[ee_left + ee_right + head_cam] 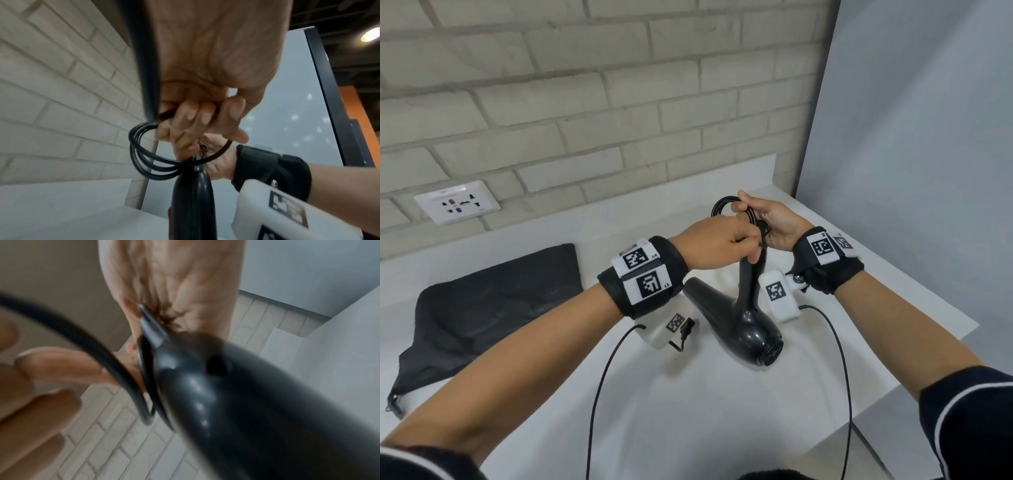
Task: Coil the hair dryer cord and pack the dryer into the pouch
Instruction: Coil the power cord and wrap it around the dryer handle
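My left hand (pixel 717 241) is curled tight, fingers and thumb closed around the black cord (pixel 726 202) right where it leaves the end of the hair dryer's handle (pixel 751 274). From the left wrist camera I see my fingertips (pixel 191 113) folded into the palm with the cord strands running under them. My right hand (pixel 774 222) sits just beyond, palm turned toward me, its fingers bent over the gathered loops and pinching them against the thumb. The two hands touch or nearly touch at the top of the handle.

The loops, several turns lying together, bulge out to the left of my hands toward the brick wall (pixel 585 102); the left wrist view shows them as a bundle of curves (pixel 144 155) meeting at the handle tip.

The hair dryer (pixel 743 325) hangs below my hands over the white counter (pixel 688 411). Its handle runs nearly upright, leaning slightly, with the cord end up. The barrel lies crosswise to it at the bottom: the nozzle points left and away, the grilled rear end (pixel 770 353) points toward me and to the right. I cannot tell whether the barrel rests on the counter.

The black pouch (pixel 489 308) lies flat on the counter to my left, well apart from the dryer. A wall socket (pixel 457 202) sits on the bricks behind it.
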A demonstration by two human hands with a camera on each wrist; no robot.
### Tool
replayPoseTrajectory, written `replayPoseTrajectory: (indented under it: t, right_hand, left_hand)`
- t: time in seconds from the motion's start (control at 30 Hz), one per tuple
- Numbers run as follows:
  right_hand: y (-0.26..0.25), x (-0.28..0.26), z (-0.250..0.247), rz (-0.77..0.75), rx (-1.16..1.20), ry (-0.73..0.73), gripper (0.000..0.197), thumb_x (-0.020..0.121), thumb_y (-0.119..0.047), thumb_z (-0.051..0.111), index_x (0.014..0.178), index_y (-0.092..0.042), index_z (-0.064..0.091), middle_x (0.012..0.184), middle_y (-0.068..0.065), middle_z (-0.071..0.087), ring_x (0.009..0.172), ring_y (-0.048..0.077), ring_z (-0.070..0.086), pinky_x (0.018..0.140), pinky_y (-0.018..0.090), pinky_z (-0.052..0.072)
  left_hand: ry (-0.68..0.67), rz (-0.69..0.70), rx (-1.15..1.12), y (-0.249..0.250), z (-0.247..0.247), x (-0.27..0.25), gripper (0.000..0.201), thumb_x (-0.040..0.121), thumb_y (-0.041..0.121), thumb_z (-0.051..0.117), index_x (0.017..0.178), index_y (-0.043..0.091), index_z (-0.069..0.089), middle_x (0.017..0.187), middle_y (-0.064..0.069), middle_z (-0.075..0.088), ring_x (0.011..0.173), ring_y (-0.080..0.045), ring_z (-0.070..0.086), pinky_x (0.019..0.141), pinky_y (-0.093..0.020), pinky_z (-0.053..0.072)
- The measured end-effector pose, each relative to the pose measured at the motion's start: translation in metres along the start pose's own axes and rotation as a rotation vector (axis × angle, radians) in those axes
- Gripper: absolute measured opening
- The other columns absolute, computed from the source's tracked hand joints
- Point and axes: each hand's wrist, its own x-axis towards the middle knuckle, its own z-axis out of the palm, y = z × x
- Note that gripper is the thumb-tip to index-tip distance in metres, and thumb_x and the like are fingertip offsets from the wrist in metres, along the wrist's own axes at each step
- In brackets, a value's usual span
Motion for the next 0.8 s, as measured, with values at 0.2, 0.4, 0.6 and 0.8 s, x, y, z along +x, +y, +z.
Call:
replayPoseTrajectory:
  t: [0.2,0.4,0.6,0.8]
  right_hand:
    - [0.003,0.002,0.0,-0.059,-0.147,0.063,0.06,0.098,-0.017,0.024,0.051,-0.017,0.062,0.037,-0.003,0.048,0.034,0.007,0.044,0.052,0.021,0.042]
    - [-0.002,0.0,0.006,0.011,-0.118,-0.08,0.039,0.101,-0.031,0.018,0.071,-0.016,0.038,0.026,-0.007,0.03,0.022,0.004,0.027,0.047,0.017,0.048]
    - [-0.002,0.004,0.003,0.01,-0.085,-0.092,0.045,0.101,-0.032,0.022,0.068,-0.015,0.047,0.025,-0.008,0.028,0.021,0.005,0.025,0.04,0.018,0.04]
    - [-0.004,0.006,0.0,0.049,0.001,-0.109,0.044,0.1,-0.033,0.022,0.067,-0.015,0.046,0.024,-0.008,0.028,0.019,0.005,0.026,0.04,0.018,0.042]
  left_hand:
    - [0.212,0.011,-0.291,-0.006,-0.014,0.011,0.025,0.093,0.011,0.048,0.074,0.007,0.062,0.052,0.016,0.058,0.043,0.008,0.048,0.051,-0.003,0.031]
    - [0.45,-0.119,-0.272,-0.052,-0.017,0.025,0.024,0.087,0.031,0.061,0.068,0.017,0.055,0.05,0.01,0.043,0.042,-0.001,0.039,0.052,-0.019,0.03]
    - [0.557,-0.154,-0.366,-0.065,0.001,0.017,0.024,0.085,0.035,0.063,0.099,0.017,0.055,0.051,0.006,0.036,0.042,-0.003,0.035,0.049,-0.013,0.028]
    - [0.426,-0.242,-0.378,-0.068,0.015,0.02,0.018,0.08,0.027,0.069,0.091,0.014,0.064,0.067,0.005,0.052,0.062,-0.007,0.046,0.061,-0.011,0.036]
